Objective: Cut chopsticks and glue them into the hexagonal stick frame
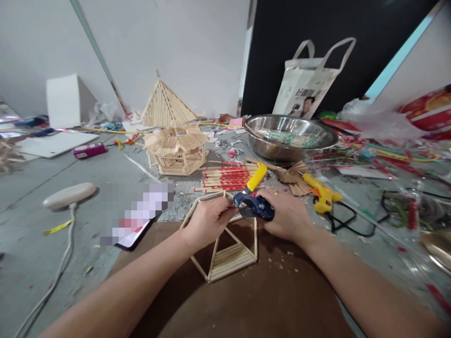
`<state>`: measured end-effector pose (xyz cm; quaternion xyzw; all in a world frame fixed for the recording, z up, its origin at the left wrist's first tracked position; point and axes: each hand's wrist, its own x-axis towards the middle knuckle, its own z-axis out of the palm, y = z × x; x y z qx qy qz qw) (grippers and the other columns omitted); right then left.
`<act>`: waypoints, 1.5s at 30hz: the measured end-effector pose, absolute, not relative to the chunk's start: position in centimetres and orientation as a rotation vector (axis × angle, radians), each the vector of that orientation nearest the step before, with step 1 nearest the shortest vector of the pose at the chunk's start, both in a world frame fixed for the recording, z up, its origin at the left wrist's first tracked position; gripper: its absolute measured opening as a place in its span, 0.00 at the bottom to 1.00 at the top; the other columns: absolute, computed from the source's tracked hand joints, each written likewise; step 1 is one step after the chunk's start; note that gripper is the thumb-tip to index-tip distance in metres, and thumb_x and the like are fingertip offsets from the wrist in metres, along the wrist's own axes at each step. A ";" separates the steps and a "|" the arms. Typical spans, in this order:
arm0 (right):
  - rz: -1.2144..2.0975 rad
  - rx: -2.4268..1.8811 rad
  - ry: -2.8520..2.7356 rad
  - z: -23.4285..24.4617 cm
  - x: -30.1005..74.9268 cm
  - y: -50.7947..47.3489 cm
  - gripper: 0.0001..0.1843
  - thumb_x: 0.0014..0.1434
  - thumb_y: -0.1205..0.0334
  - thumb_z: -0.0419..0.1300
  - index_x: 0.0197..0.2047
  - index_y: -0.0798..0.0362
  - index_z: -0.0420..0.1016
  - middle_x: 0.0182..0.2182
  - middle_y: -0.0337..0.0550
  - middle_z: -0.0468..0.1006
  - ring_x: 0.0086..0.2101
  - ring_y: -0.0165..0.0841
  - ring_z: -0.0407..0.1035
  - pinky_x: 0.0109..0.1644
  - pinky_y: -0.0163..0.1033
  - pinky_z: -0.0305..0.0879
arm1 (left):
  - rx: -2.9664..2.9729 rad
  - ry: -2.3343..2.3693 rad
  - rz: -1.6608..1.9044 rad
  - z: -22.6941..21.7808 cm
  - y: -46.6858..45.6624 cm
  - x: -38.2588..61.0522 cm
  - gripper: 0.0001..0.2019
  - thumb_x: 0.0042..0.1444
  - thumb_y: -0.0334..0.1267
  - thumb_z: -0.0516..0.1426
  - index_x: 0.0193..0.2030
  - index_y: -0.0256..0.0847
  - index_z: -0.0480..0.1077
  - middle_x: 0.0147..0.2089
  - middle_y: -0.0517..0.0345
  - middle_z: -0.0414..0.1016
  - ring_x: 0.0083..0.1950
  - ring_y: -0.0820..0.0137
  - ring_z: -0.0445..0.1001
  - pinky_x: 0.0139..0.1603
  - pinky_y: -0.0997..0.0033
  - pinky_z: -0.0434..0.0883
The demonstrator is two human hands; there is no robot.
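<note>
My right hand (287,213) is closed around a hand cutter (260,207) with a dark blue body and a yellow handle part that sticks up. The fingers of my left hand (207,218) are pinched together right by the cutter's jaws; what they hold is hidden. Below both hands, a polygonal frame of thin wooden sticks (256,239) rests on a brown board (282,300). One wedge of that frame is filled with sticks laid side by side. My left hand covers part of its upper left side.
Behind lie chopsticks in red wrappers (229,176), a stick pavilion (176,150) and a pointed stick roof (165,105). A steel basin (289,141) and a yellow glue gun (322,195) with a black cord are at the right. A phone (141,220) lies left.
</note>
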<state>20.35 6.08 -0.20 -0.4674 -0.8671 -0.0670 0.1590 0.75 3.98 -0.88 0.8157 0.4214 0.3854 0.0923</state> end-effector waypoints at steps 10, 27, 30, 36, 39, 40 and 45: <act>-0.215 -1.337 -2.489 -0.3 20.3 5.9 0.17 0.44 0.57 0.53 0.39 0.54 0.67 0.33 0.46 0.74 0.35 0.38 0.67 0.34 0.37 0.59 | 2.409 1.330 1.041 -0.7 3.9 0.6 0.10 0.52 0.32 0.48 0.21 0.36 0.59 0.20 0.62 0.61 0.22 0.79 0.58 0.23 0.80 0.56; -0.273 -1.319 -2.446 -0.6 20.3 5.8 0.16 0.44 0.56 0.53 0.37 0.54 0.69 0.31 0.44 0.76 0.32 0.36 0.69 0.31 0.36 0.58 | 2.403 1.355 1.004 -0.7 3.9 0.7 0.09 0.52 0.33 0.47 0.23 0.36 0.62 0.21 0.61 0.64 0.23 0.78 0.60 0.24 0.79 0.57; -0.269 -1.338 -2.446 -0.6 20.3 5.8 0.17 0.44 0.55 0.53 0.37 0.54 0.69 0.30 0.44 0.76 0.31 0.37 0.69 0.30 0.36 0.57 | 2.415 1.357 1.014 -0.6 3.9 0.7 0.09 0.52 0.32 0.47 0.22 0.36 0.61 0.20 0.62 0.63 0.22 0.78 0.59 0.23 0.80 0.57; -0.219 -1.371 -2.459 -0.5 20.2 5.7 0.17 0.44 0.56 0.53 0.38 0.53 0.69 0.32 0.44 0.76 0.32 0.37 0.70 0.31 0.37 0.58 | 2.418 1.337 1.022 -0.5 3.8 0.7 0.10 0.52 0.33 0.47 0.22 0.36 0.62 0.21 0.61 0.63 0.23 0.78 0.59 0.24 0.79 0.57; -0.177 -1.399 -2.458 -0.4 20.2 5.7 0.17 0.44 0.57 0.53 0.39 0.53 0.68 0.33 0.43 0.76 0.33 0.37 0.70 0.31 0.37 0.59 | 2.417 1.326 1.023 -0.5 3.8 0.7 0.09 0.52 0.32 0.47 0.22 0.36 0.61 0.21 0.61 0.63 0.23 0.78 0.60 0.24 0.79 0.57; -0.161 -1.410 -2.459 -0.3 20.2 5.6 0.17 0.44 0.57 0.53 0.39 0.53 0.68 0.33 0.43 0.76 0.34 0.37 0.70 0.31 0.37 0.59 | 2.416 1.318 1.026 -0.5 3.8 0.7 0.09 0.52 0.32 0.47 0.23 0.36 0.61 0.21 0.61 0.63 0.23 0.78 0.60 0.24 0.80 0.57; -0.095 -1.447 -2.478 0.0 20.0 5.5 0.16 0.44 0.58 0.53 0.38 0.52 0.68 0.33 0.42 0.76 0.34 0.37 0.69 0.32 0.36 0.59 | 2.397 1.296 1.008 -0.5 3.7 0.8 0.09 0.52 0.33 0.48 0.24 0.36 0.63 0.22 0.61 0.64 0.24 0.78 0.61 0.25 0.79 0.58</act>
